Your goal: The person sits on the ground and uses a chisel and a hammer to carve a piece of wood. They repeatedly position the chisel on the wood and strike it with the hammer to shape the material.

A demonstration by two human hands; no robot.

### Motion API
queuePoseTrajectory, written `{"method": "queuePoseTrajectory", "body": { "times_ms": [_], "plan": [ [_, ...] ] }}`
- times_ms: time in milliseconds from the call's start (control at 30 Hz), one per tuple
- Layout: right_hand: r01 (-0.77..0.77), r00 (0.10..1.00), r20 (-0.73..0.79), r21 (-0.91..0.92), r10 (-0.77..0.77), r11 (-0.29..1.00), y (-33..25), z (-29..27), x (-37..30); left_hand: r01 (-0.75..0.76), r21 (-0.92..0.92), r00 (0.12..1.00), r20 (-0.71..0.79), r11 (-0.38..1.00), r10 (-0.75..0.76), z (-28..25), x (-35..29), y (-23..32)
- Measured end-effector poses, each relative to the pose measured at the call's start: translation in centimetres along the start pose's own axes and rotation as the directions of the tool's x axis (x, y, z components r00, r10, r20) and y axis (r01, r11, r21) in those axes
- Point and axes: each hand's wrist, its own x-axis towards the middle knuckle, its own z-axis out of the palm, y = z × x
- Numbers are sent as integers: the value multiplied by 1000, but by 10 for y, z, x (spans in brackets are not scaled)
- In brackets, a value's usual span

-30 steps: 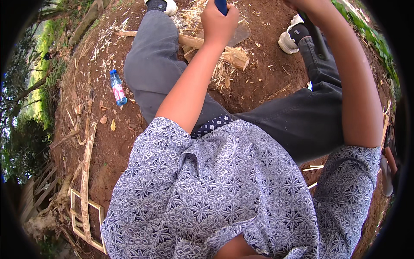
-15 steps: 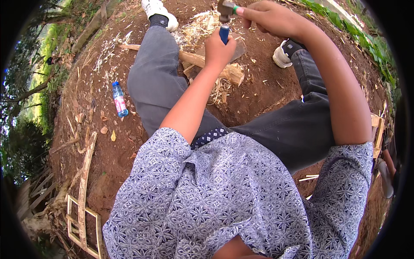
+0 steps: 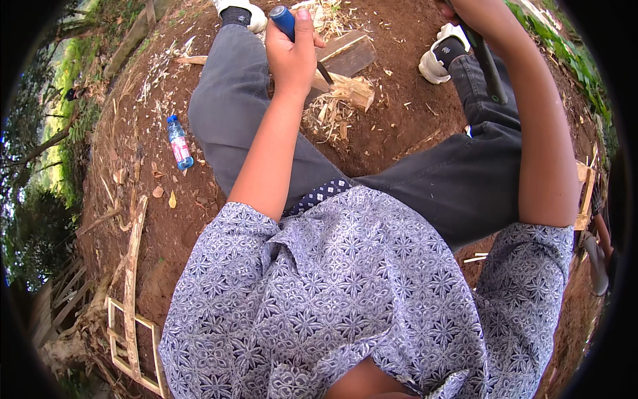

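My left hand (image 3: pixel 292 60) is closed around the blue handle of a chisel (image 3: pixel 283 21), held tilted. Its dark blade comes out below my fist and points toward the cut end of a piece of wood (image 3: pixel 355 91); whether the tip touches it I cannot tell. Under and behind that wood lies a flat board (image 3: pixel 352 54). Farther right, at the upper edge, my right hand (image 3: pixel 475 16) is partly cut off and grips a hammer (image 3: pixel 490 74). The hammer's dark handle hangs down over my right leg; its head is out of view.
Wood shavings (image 3: pixel 325 120) litter the brown soil between my legs. A water bottle (image 3: pixel 179 143) with a blue cap lies to the left. Beyond it are a long stick (image 3: pixel 135 259) and a wooden frame (image 3: pixel 156 346). A wooden structure (image 3: pixel 585 193) stands at the right rim.
The hammer has swung away from the chisel's top, to the right. My left hand has moved left with the chisel, whose handle now leans left.
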Motion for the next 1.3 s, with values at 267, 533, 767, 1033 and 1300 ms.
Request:
{"method": "queuePoseTrajectory", "body": {
  "times_ms": [267,533,767,1033,1300],
  "plan": [
    [-46,999,-27,-69,44,997,-17,-1,-19,-153,178,985,104,972,136,3,-23,-10],
    [42,996,-91,213,-23,976,-10,-6,-48,-94,-59,993,60,994,98,8,-46,2],
    [-4,995,-102,147,19,989,-5,-7,-51,-123,-67,985,111,990,130,8,-44,6],
    [-30,995,-89,71,36,997,-2,-5,-50,-100,-203,984,124,974,127,10,-40,-2],
    [71,997,10,75,-72,995,-1,-6,-51,-4,-282,980,188,959,59,6,-29,-2]
  ]
}}
